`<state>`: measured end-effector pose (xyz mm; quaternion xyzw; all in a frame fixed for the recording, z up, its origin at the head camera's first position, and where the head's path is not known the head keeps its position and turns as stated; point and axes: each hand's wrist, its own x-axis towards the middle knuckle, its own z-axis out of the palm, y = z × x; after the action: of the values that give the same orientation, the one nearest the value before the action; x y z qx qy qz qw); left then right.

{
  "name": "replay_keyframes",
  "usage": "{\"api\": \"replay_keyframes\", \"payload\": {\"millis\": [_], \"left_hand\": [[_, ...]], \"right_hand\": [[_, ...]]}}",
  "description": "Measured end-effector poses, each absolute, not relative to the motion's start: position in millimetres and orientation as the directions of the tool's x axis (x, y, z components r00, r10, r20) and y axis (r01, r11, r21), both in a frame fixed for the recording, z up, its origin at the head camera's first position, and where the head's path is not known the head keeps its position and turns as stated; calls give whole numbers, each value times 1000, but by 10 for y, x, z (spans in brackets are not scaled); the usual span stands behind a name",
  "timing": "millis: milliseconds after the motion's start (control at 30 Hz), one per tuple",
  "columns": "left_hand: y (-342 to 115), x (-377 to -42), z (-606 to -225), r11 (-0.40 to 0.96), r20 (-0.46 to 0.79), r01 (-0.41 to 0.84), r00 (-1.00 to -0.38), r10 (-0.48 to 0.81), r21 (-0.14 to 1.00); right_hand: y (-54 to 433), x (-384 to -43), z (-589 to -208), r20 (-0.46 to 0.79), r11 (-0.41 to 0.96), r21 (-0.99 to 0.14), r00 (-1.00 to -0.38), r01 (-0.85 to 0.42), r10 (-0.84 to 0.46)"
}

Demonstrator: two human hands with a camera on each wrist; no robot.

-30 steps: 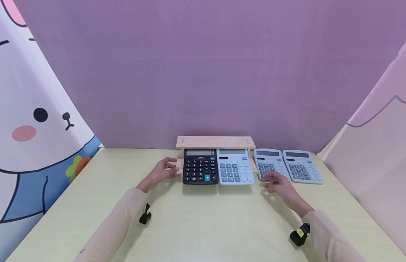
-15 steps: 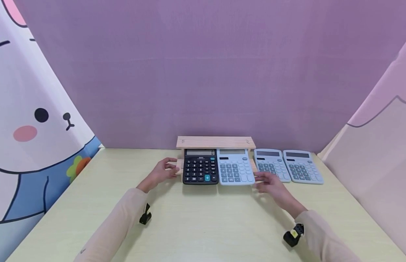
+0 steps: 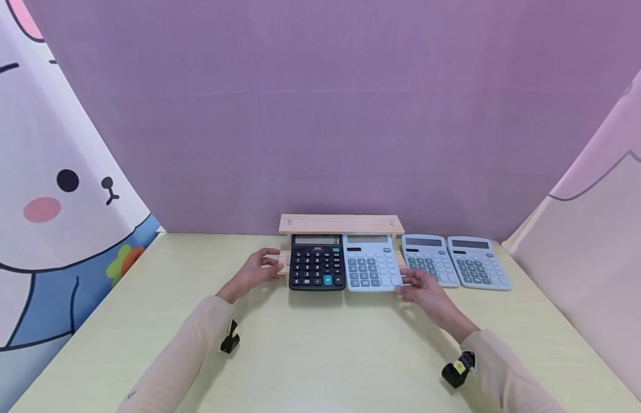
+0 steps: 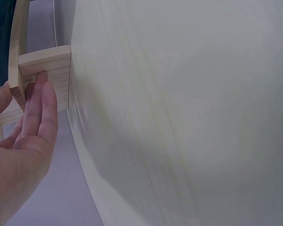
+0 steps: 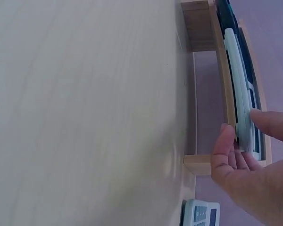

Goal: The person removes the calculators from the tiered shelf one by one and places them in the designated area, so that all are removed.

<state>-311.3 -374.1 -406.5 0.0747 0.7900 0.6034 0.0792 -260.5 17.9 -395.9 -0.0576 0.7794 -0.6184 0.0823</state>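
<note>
A black calculator (image 3: 317, 264) and a light blue calculator (image 3: 373, 267) lean side by side on a small wooden shelf (image 3: 341, 222). Their lower ends jut out over its front. At the shelf's left end, my left hand (image 3: 257, 268) grips the lower board, thumb above and fingers (image 4: 35, 108) beneath, in the left wrist view. My right hand (image 3: 428, 295) is at the light blue calculator's lower right corner. The right wrist view shows a digit on this calculator's (image 5: 243, 89) face side and other fingers (image 5: 221, 150) behind it, by the shelf's end.
Two more light blue calculators, a nearer one (image 3: 438, 274) and a farther one (image 3: 480, 267), lie on the pale table (image 3: 320, 355) right of the shelf. Behind the shelf rises a purple cloth wall (image 3: 341, 115). A cartoon-printed curtain (image 3: 51, 241) hangs at the left.
My right hand has moved left from over the nearer loose calculator to the lower right corner of the light blue one on the shelf. My left hand stays in place.
</note>
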Motion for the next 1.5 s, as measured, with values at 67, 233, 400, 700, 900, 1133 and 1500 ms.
{"api": "replay_keyframes", "payload": {"millis": [67,233,400,700,900,1133,1500], "left_hand": [[-3751,-3099,-4058,242,-9,49,-972,234,969],[-3744,-3111,-4060,243,-26,29,-975,221,970],[-3730,-3137,-4064,262,-61,-7,-978,197,965],[-3731,-3114,-4037,253,-50,5,-976,211,967],[-3725,-3137,-4059,249,-53,2,-975,215,969],[-3726,-3130,-4063,255,-52,6,-974,219,967],[-3722,-3105,-4056,248,-51,0,-979,199,969]], "right_hand": [[168,-2609,-3955,-59,224,-974,-980,16,-188],[146,-2610,-3943,-64,221,-975,-982,23,-179],[136,-2617,-3948,-74,200,-979,-984,41,-163],[121,-2620,-3960,-84,157,-986,-987,62,-137],[114,-2615,-3969,-97,125,-989,-988,82,-124],[108,-2597,-3973,-117,77,-991,-987,109,-109],[107,-2556,-3972,-148,-1,-989,-982,149,-120]]}}
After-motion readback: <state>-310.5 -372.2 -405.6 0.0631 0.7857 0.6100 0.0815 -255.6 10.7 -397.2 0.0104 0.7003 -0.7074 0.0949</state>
